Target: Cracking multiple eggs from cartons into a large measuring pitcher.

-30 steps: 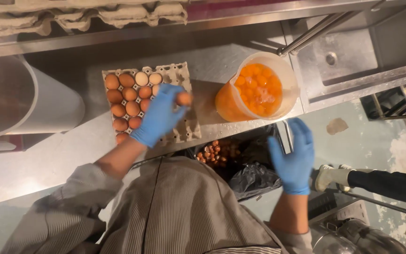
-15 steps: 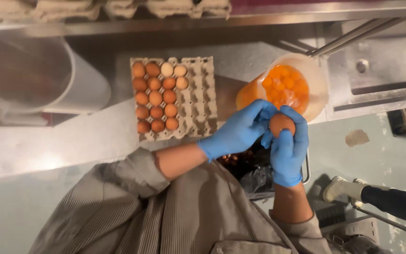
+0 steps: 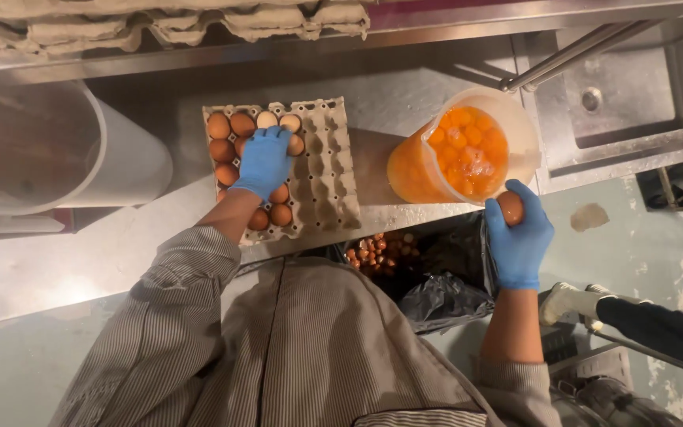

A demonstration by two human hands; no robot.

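Currently the left hand [image 3: 261, 162], in a blue glove, lies palm down on the eggs in the tray [image 3: 327, 170] at centre frame, fingers spread over them; whether it grips one cannot be told. Brown eggs fill the tray's left columns; its right columns stand bare. The right hand [image 3: 518, 241], also blue-gloved, is closed around one brown egg [image 3: 510, 207] right of centre, touching the near rim of the jug [image 3: 460, 154]. That jug, tilted on the worktop [image 3: 81, 261], holds orange yolks. Below the worktop edge, at lower centre, a black-lined bin [image 3: 436, 277] contains eggshells. A large white tub [image 3: 57, 150] sits at upper left. Stacked empty trays [image 3: 160, 20] run along the top edge. Another person's shoe [image 3: 567, 300] shows at lower right.
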